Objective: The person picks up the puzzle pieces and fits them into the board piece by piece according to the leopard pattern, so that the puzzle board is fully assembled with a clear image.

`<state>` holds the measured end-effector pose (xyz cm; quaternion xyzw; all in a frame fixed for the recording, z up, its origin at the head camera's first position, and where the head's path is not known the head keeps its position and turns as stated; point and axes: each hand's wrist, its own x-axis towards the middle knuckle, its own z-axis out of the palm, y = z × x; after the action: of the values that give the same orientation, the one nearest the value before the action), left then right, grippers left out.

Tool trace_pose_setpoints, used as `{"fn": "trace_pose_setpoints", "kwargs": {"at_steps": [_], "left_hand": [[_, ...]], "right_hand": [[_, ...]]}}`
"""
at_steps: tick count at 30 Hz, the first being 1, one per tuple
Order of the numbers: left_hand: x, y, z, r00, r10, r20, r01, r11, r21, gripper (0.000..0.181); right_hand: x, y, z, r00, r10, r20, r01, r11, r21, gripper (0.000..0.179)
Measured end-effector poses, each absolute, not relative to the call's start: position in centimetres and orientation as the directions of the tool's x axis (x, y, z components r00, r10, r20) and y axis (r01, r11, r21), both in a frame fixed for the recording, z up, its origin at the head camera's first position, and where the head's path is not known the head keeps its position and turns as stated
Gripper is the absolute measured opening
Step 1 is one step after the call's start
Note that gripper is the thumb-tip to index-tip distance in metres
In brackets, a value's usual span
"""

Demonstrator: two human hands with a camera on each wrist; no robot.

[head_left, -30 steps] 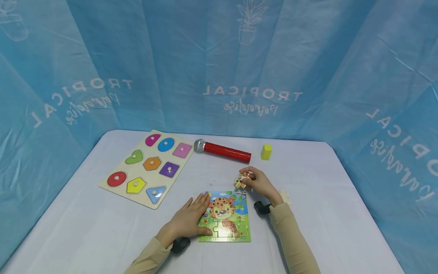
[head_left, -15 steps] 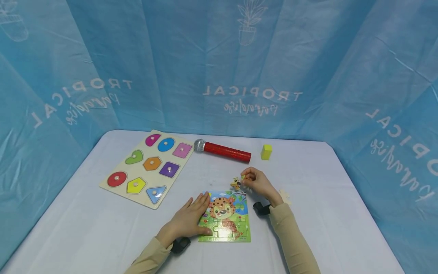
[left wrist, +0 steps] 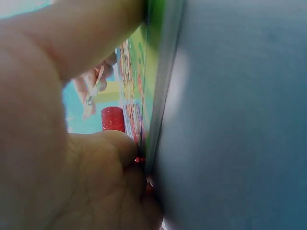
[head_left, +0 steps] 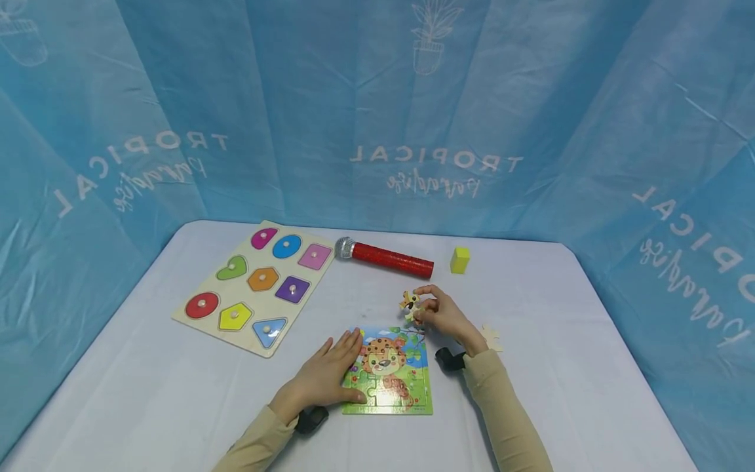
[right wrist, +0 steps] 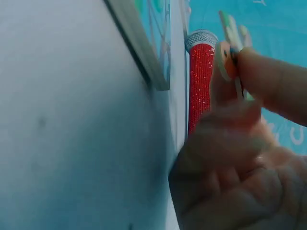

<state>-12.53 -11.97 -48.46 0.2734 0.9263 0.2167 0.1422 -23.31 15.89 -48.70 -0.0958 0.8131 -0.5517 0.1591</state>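
A jigsaw puzzle [head_left: 389,373] with a cartoon leopard on a green and blue scene lies in its tray on the table. My left hand [head_left: 324,377] rests on the puzzle's left side, fingers straight and thumb spread along the lower edge. Above the upper right corner, my right hand [head_left: 446,318] pinches a small jigsaw piece [head_left: 409,305] between thumb and fingers, its printed face partly showing. In the right wrist view the jigsaw piece [right wrist: 226,60] appears edge-on at the fingertips, raised off the table.
A loose pale jigsaw piece [head_left: 491,337] lies right of the puzzle, beside the right wrist. Behind are a red microphone [head_left: 392,259] and a yellow block [head_left: 459,260]. A knobbed shape board [head_left: 248,301] lies at left. A blue curtain [head_left: 377,118] hangs behind the table.
My right hand has turned the jigsaw piece about in its fingers, staying near the same spot above the puzzle. The left hand has kept its place on the puzzle.
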Motion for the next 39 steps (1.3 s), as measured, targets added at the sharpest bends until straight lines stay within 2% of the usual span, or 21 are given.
{"fn": "trace_pose_setpoints", "kwargs": {"at_steps": [2, 4, 9, 11, 19, 27, 32, 35, 39], "left_hand": [[-12.5, -12.0, -48.4, -0.809, 0.57, -0.144, 0.446, 0.755, 0.481, 0.103], [-12.5, -12.0, -48.4, -0.808, 0.571, -0.145, 0.446, 0.754, 0.482, 0.103], [-12.5, -12.0, -48.2, -0.808, 0.568, -0.153, 0.439, 0.755, 0.488, 0.103], [-12.4, -12.1, -48.2, -0.808, 0.569, -0.154, 0.437, 0.753, 0.492, 0.104], [-12.3, -12.0, -48.2, -0.809, 0.564, -0.165, 0.432, 0.761, 0.484, 0.104], [-12.5, -12.0, -47.9, -0.81, 0.568, -0.147, 0.45, 0.762, 0.467, 0.104], [-12.5, -11.9, -48.0, -0.813, 0.564, -0.144, 0.447, 0.764, 0.465, 0.104], [-12.5, -11.9, -48.0, -0.815, 0.563, -0.141, 0.449, 0.765, 0.461, 0.103], [-12.5, -11.9, -48.0, -0.813, 0.563, -0.147, 0.448, 0.767, 0.459, 0.103]], "right_hand": [[-23.3, 15.9, -48.8, -0.922, -0.355, -0.153, 0.011, 0.372, -0.928, 0.049], [-23.1, 16.0, -48.8, -0.91, -0.378, -0.169, 0.024, 0.359, -0.933, 0.05], [-22.4, 15.7, -48.6, -0.865, -0.455, -0.211, 0.037, 0.362, -0.931, 0.022], [-21.9, 15.4, -48.5, -0.852, -0.474, -0.22, 0.03, 0.375, -0.927, 0.018], [-20.5, 14.4, -48.6, -0.808, -0.533, -0.25, 0.017, 0.404, -0.915, 0.031], [-19.4, 14.0, -48.4, -0.794, -0.562, -0.233, -0.016, 0.403, -0.915, 0.015], [-18.5, 13.4, -48.1, -0.751, -0.613, -0.245, -0.016, 0.388, -0.922, 0.022], [-18.2, 13.1, -48.0, -0.751, -0.615, -0.238, -0.035, 0.397, -0.917, 0.027], [-18.1, 12.9, -47.9, -0.766, -0.604, -0.221, -0.101, 0.452, -0.886, 0.023]]}}
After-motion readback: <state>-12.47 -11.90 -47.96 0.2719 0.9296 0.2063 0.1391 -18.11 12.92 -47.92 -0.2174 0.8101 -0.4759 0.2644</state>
